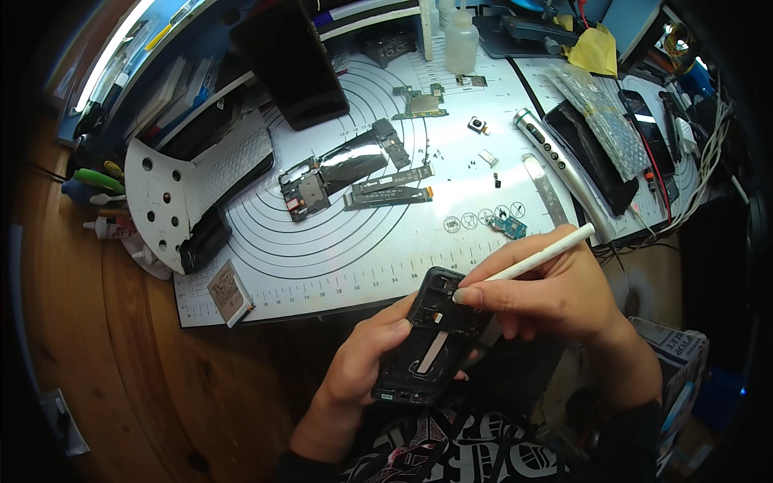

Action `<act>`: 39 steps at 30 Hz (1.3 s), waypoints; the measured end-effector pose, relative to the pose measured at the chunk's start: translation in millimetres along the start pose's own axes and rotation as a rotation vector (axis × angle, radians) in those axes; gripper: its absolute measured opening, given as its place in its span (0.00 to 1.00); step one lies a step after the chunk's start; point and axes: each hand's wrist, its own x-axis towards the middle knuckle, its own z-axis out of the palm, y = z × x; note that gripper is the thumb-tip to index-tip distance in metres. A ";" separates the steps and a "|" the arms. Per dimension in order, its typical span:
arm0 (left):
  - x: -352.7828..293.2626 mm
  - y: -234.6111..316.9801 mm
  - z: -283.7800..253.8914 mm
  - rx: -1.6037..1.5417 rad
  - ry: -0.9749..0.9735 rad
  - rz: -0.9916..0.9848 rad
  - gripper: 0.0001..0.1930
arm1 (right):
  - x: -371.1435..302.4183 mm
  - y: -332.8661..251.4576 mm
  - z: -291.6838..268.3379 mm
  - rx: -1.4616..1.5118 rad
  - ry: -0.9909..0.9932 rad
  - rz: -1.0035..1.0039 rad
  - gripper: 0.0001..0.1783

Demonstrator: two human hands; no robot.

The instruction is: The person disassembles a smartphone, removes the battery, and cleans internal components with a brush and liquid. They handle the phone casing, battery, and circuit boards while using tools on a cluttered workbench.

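My left hand (364,358) grips the edge of an opened black phone frame (403,366), its thumb on the near left rim. The frame is tilted over my lap, with its inner side facing up and a pale strip (433,354) in its long hollow. My right hand (564,294) pinches a slim white pen-shaped tool (547,253) near its lower end. The tool's working tip is hidden by my fingers at the upper right of the frame. Just beyond my right hand, a small blue circuit board (509,228) lies on the mat.
Ribbon cables (390,196), dark phone parts (306,193), a green circuit board (420,103), a camera module (477,125) and tiny screws lie on the white mat (274,278). A silver battery (230,294) rests at its near left edge. A silver handheld tool (564,165) lies right, a bottle (461,44) behind.
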 end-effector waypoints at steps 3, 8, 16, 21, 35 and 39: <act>1.2 -0.9 -1.4 -0.002 0.002 -0.018 0.39 | 1.5 -1.0 -2.1 -0.019 -0.013 0.012 0.09; -0.7 1.2 -2.5 -0.034 -0.007 -0.003 0.39 | -2.6 12.4 3.9 -0.078 0.016 -0.429 0.07; -11.2 6.8 -0.7 0.062 -0.008 0.032 0.39 | -9.4 32.1 23.7 -0.446 0.181 -1.083 0.14; -14.0 7.9 2.4 0.097 0.024 0.027 0.39 | -6.6 34.8 25.4 -0.481 0.203 -1.148 0.14; -15.4 9.8 9.5 0.159 0.068 0.050 0.37 | -4.7 33.9 24.8 -0.524 0.196 -1.180 0.13; -17.7 8.5 7.6 0.191 0.085 0.048 0.36 | -5.3 31.7 24.0 -0.554 0.179 -1.179 0.12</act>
